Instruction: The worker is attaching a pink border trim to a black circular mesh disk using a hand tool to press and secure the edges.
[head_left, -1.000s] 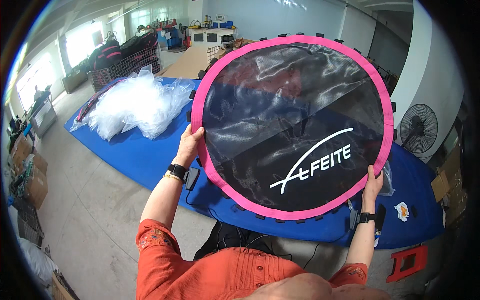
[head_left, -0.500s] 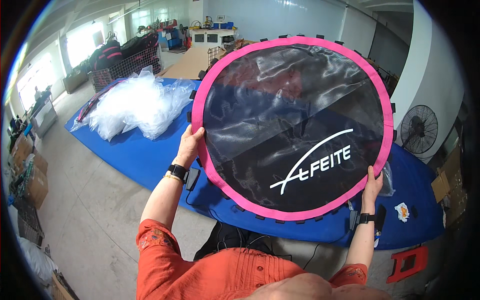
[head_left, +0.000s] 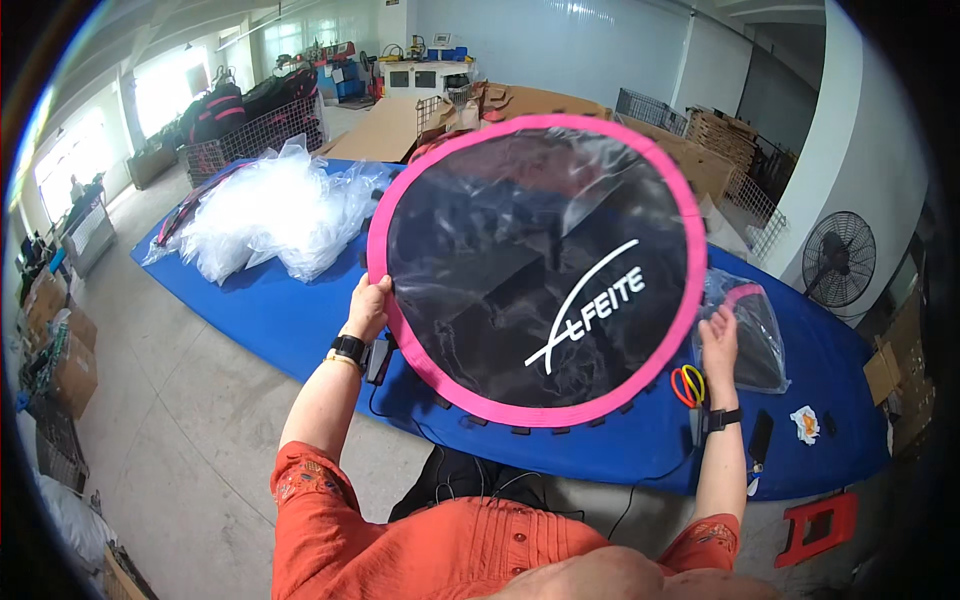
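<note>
A round trampoline mat [head_left: 460,260], black mesh with a wide pink border, white lettering and small black tabs around its rim, is held up tilted over the blue table. My left hand [head_left: 367,310] grips the left side of the border, thumb on the front. Beside the right edge, my right hand [head_left: 719,348] is off the mat with its fingers apart and nothing in it. Behind that hand lies a clear plastic bag [head_left: 760,350] with a black and pink piece inside. Scissors [head_left: 688,386] with red and yellow handles are by my right wrist.
A heap of clear plastic bags [head_left: 275,215] covers the left part of the blue table [head_left: 270,325]. Near the right end are a dark, flat object [head_left: 762,434] and a crumpled white wrapper [head_left: 804,424]. A red stool [head_left: 815,530] and a black fan [head_left: 839,258] stand to the right.
My right hand has let go of the mat's lower right edge and moved up beside it. The mat has shifted left and down, uncovering the scissors and more of the bag.
</note>
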